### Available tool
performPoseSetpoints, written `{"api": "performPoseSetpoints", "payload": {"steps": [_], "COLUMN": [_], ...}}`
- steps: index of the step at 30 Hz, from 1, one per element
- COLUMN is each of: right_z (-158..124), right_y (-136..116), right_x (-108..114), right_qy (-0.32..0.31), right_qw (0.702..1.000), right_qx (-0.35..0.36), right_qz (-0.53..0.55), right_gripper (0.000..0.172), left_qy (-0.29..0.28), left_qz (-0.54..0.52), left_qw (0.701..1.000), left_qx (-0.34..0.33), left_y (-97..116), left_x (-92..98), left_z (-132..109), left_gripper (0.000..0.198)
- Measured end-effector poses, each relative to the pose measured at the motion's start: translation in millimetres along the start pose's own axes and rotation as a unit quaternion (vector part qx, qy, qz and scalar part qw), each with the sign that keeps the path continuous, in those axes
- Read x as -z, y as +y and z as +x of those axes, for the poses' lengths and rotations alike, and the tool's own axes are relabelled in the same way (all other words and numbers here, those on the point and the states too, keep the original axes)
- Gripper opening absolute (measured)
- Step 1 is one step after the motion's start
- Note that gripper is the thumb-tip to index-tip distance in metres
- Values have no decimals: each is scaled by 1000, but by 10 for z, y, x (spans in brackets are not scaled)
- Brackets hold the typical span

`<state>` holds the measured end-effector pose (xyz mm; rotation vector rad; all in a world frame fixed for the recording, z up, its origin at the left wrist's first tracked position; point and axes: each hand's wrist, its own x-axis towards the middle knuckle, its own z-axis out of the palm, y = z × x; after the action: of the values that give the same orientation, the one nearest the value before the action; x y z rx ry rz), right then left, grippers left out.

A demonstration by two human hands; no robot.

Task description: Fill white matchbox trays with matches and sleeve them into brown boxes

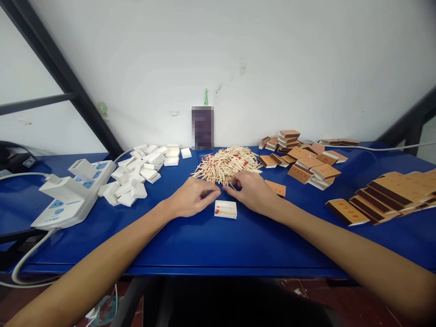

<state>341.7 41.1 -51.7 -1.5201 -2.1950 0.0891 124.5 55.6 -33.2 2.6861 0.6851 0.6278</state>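
Both our hands are down on the blue table [204, 245], at the near edge of the match pile [226, 164].

Left hand [192, 197]: palm down, fingers curled in and held close together, tips pointing right toward the other hand. Whether it's pinching any matches, we can't make out, as the tips are tucked under.

Right hand [250, 190]: palm down, fingers bent and bunched, tips touching the front edge of the pile. Grip on individual sticks is not resolvable from this view.

The pile is pale wooden sticks with red heads in a loose heap, mostly lying the same way. It sits mid-table, just beyond both hands.

White tray [225, 209]: a small open inner box with a few red-tipped matches lying flat in it. It sits just in front of the hands, between the two wrists and nearer the right one. Neither hand is touching it.

Around it:
- Empty white trays [136, 175] are heaped left of the pile, with a white power strip [73, 193] further left.
- One brown sleeve [276, 188] lies flat just right of our right hand.
- Brown matchboxes [303, 159] are stacked loosely at right rear.
- A fanned row of boxes [384, 195] lies at far right, well apart from the hands.
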Motion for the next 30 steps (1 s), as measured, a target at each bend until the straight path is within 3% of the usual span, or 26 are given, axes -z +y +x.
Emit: {"api": "performPoseSetpoints", "payload": {"steps": [9,14,19,25,30], "right_z": [-44,-91,-122,-159,-172], "right_y": [6,6,39,45,52], "right_x": [21,61,63,69,89], "right_qy": [-30,-51,-16,-45,-62], "right_qw": [999,994,993,992,984], "right_qx": [16,45,87,109,149], "right_qz": [35,84,82,45,74], "right_gripper": [26,25,6,21,28], "left_qy": [-73,-54,-39,-4,2], "left_qz": [49,8,-18,10,43], "left_qw": [996,998,998,998,995], "left_qx": [-32,-23,-47,-64,-88], "left_y": [82,21,-58,-70,-60], "left_x": [-21,-10,37,71,72], "left_z": [3,2,-10,-18,-25], "left_gripper": [27,29,27,23,26]}}
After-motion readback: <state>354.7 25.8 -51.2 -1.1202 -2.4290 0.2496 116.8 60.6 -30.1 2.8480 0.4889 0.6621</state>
